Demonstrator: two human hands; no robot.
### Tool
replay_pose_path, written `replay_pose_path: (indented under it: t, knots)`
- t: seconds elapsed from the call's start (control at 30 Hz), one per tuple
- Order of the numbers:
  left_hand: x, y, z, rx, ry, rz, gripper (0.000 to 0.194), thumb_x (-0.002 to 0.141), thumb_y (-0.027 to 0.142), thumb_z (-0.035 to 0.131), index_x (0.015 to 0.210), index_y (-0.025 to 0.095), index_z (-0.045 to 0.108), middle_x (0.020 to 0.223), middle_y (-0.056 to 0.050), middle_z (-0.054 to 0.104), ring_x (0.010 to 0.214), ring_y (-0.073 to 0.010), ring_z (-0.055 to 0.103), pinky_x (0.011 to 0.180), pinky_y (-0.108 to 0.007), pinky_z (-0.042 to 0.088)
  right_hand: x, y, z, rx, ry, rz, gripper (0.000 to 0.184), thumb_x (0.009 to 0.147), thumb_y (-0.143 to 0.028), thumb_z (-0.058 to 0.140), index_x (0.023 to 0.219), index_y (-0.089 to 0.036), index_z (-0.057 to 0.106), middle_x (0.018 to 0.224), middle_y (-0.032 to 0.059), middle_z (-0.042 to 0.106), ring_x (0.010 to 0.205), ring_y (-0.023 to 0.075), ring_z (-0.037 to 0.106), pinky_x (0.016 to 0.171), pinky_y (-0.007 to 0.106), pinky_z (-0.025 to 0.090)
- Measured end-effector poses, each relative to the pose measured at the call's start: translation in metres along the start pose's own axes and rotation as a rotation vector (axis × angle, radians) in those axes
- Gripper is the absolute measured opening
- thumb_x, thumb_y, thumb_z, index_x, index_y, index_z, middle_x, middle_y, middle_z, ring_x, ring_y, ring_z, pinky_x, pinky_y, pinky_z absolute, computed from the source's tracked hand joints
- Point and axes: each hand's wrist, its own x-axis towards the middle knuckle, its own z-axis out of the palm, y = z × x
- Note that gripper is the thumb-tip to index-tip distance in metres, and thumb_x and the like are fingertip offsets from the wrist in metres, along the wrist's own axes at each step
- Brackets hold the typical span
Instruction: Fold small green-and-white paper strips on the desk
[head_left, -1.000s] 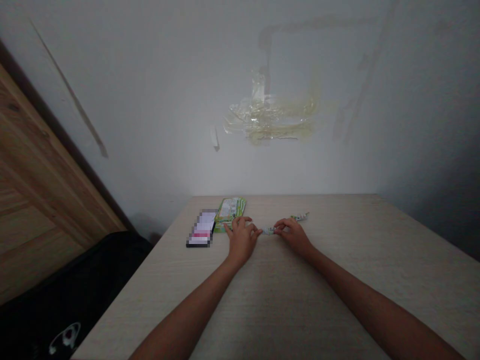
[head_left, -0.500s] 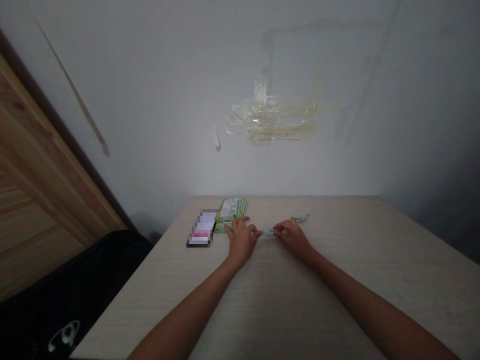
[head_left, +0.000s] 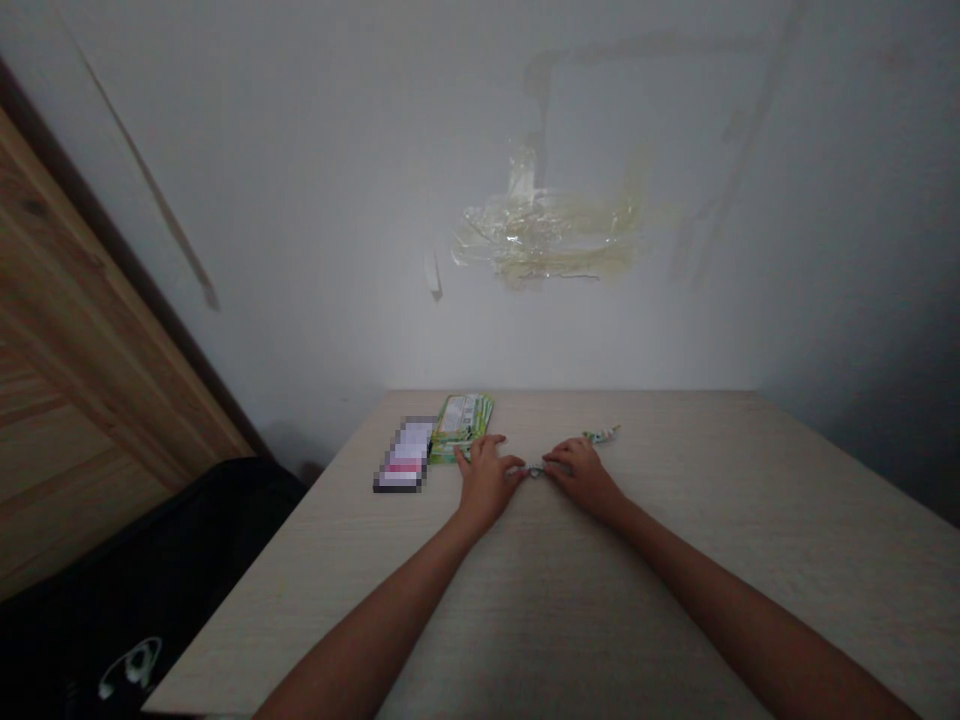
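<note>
My left hand [head_left: 484,485] pinches one end of a small, narrow folded wrapper [head_left: 535,472] with thumb and forefinger. The other end is between the fingertips of my right hand [head_left: 585,475]. Only a short, pale, bent stretch of the wrapper shows between the hands, just over the table. A twisted green and white wrapper [head_left: 602,435] lies behind my right hand. Flat green printed packets [head_left: 461,415] are stacked behind my left hand, which partly covers their near edge.
A phone [head_left: 405,455] with a blurred screen lies left of the packets. The pale wooden table [head_left: 712,520] meets a wall with peeling clear tape [head_left: 547,235]. A black bag [head_left: 187,540] and wooden boards [head_left: 67,380] stand to the left.
Both hands have drawn slightly closer together. The wrapper between them, straight and flatter before, now looks shorter and bent. The packets, phone and twisted wrapper lie where they were.
</note>
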Motion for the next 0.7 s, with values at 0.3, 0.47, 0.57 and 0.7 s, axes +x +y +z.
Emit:
replay_pose_path:
  t: [0.3,0.47,0.57,0.7]
  knots:
    - [0.0020,-0.0014,0.0001,-0.065,0.008,-0.041,0.012,0.084,0.038,0.065,0.086,0.031,0.075,0.129,-0.005,0.055,0.129,-0.0288,0.039,0.110,-0.070,0.006,0.0014,-0.0089,-0.0067,0.043,0.012,-0.018,0.019,0.084,-0.036,0.067,0.096,-0.024,0.075,0.093,0.0078,0.069,0.096,0.0242,0.057,0.088,0.041,0.043]
    - [0.0037,-0.0014,-0.0019,-0.133,0.024,-0.035,0.015,0.087,0.036,0.062,0.084,0.029,0.075,0.126,-0.004,0.058,0.126,-0.0270,0.042,0.111,-0.066,0.011,0.0033,-0.0062,-0.0090,0.157,0.026,-0.020,0.015,0.085,-0.033,0.066,0.092,-0.022,0.074,0.090,0.0061,0.071,0.091,0.0226,0.061,0.088,0.038,0.043]
    - [0.0043,-0.0003,-0.0040,-0.175,0.034,-0.011,0.017,0.087,0.037,0.062,0.082,0.028,0.075,0.124,-0.003,0.059,0.125,-0.0257,0.044,0.113,-0.062,0.014,0.0038,-0.0032,-0.0089,0.223,0.041,0.020,0.013,0.086,-0.030,0.064,0.083,-0.021,0.073,0.085,0.0053,0.072,0.086,0.0213,0.062,0.086,0.036,0.044]
    - [0.0048,0.0013,-0.0049,-0.195,0.021,0.010,0.011,0.079,0.039,0.071,0.079,0.029,0.075,0.124,-0.002,0.060,0.125,-0.0256,0.045,0.114,-0.062,0.014,0.0038,-0.0025,-0.0084,0.261,0.053,0.084,0.011,0.084,-0.025,0.064,0.080,-0.019,0.072,0.084,0.0061,0.071,0.086,0.0212,0.062,0.083,0.034,0.045]
